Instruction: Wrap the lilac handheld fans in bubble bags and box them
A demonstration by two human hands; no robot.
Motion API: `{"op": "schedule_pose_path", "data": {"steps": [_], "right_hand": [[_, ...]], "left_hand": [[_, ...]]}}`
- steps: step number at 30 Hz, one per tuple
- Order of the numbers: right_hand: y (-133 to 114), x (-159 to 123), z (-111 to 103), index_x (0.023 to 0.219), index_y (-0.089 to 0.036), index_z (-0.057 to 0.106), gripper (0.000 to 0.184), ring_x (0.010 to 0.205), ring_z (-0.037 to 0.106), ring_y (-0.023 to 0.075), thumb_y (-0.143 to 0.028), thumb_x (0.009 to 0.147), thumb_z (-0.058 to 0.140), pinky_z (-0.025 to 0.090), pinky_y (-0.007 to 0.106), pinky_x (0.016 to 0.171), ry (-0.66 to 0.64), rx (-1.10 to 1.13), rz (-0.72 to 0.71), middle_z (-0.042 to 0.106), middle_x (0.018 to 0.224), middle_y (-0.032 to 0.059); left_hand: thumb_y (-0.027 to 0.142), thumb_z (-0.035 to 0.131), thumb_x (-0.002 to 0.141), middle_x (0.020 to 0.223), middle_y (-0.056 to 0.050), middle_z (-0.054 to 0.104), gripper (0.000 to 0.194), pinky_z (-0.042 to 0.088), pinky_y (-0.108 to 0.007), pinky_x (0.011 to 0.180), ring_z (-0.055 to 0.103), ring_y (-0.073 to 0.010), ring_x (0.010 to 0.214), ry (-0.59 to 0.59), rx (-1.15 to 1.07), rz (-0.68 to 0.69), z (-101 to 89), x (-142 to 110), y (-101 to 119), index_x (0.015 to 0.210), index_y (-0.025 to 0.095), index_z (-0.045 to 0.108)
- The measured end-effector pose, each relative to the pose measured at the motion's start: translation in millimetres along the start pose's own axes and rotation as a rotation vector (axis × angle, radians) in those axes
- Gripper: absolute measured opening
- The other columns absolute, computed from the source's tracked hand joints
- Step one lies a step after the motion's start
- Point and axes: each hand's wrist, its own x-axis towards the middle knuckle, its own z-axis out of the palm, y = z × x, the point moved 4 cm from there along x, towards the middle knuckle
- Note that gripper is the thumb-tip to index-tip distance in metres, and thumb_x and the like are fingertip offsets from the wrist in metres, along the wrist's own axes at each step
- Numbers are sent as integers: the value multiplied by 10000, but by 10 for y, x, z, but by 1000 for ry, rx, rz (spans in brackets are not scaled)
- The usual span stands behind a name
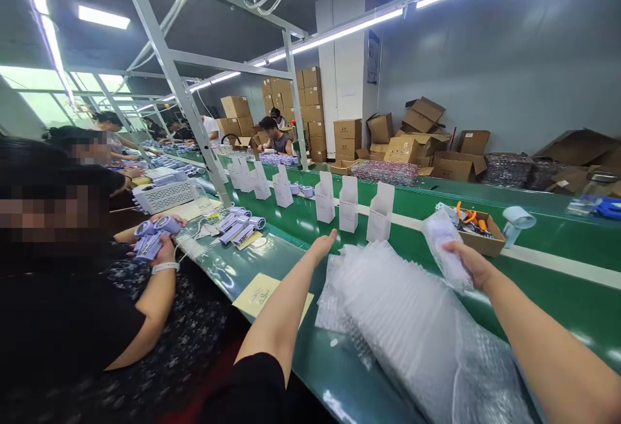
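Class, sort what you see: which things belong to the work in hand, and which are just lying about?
Likely in the work:
bubble-wrapped item, held in the right hand
bubble-wrap pile
white boxes near the left hand

Apparently lying about:
orange-handled tools in a carton
yellow paper

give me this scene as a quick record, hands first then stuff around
right hand: holds wrapped item
left hand: near white boxes, grip unclear
boxes: upright in a row on green belt, tops open
in front: pile of bubble wrap
beside pile: yellow paper
far right: open carton of tools, pale blue fan
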Motion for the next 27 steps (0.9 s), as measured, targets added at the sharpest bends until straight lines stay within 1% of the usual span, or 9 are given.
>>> {"op": "schedule_pose_path", "data": {"steps": [4,8,10,12,17,21,23,25,27], "right_hand": [[162,305,237,726,-143,586,175,469,562,186,-303,697,520,464,295,506,-178,-62,68,603,550,60],[250,461,432,827,-145,613,257,605,625,198,-327,697,486,502,298,631,-316,-72,96,661,685,79],[287,481,500,886,-137,618,311,669,641,197,-344,704,476,504,290,677,-371,-70,111,678,765,90],[326,456,558,896,-126,619,327,671,643,192,-344,696,478,503,283,674,-418,-76,131,682,792,99],[289,274,652,886,-109,622,280,552,617,185,-268,666,552,490,282,559,-525,-87,148,678,705,88],[-45,146,679,943,-127,616,272,602,635,194,-229,692,592,502,291,571,-537,-5,33,695,757,81],[-273,66,752,979,-155,604,260,660,645,189,-262,743,578,514,290,608,-500,76,-78,700,801,65],[-474,-54,915,1018,-182,588,262,762,652,190,-296,783,563,526,301,686,-469,156,-207,702,869,53],[-614,-190,1140,1052,-196,575,276,857,644,195,-326,810,551,523,319,766,-457,203,-319,695,947,51]], "left_hand": [[735,521,668,1038,-137,665,601,415,-368,815,568,-296,1000,-292,13,-84,444,363,-99,885,200,689],[764,450,693,1126,-89,644,620,419,-377,829,517,-295,1109,-667,18,-99,823,430,-20,961,255,680],[768,372,733,1139,-75,631,640,411,-355,839,486,-276,1150,-850,9,-72,902,348,41,965,258,681],[768,350,743,1111,-68,632,647,416,-319,818,489,-255,1141,-926,-7,-60,880,260,85,955,258,688],[747,520,663,905,-84,657,583,447,-288,731,564,-235,944,-857,-30,-109,564,148,187,857,229,708],[702,518,709,946,-111,644,561,464,-290,729,571,-223,915,-554,-61,47,291,45,556,817,179,691],[668,531,729,988,-120,622,568,481,-302,704,587,-209,876,-461,-190,135,310,-152,822,957,160,642],[591,628,706,1065,-127,594,641,501,-313,687,604,-201,866,-516,-347,189,487,-428,1068,1181,180,502],[483,735,650,1120,-127,574,802,510,-313,719,608,-196,897,-531,-441,250,698,-663,1256,1298,207,351]]}}
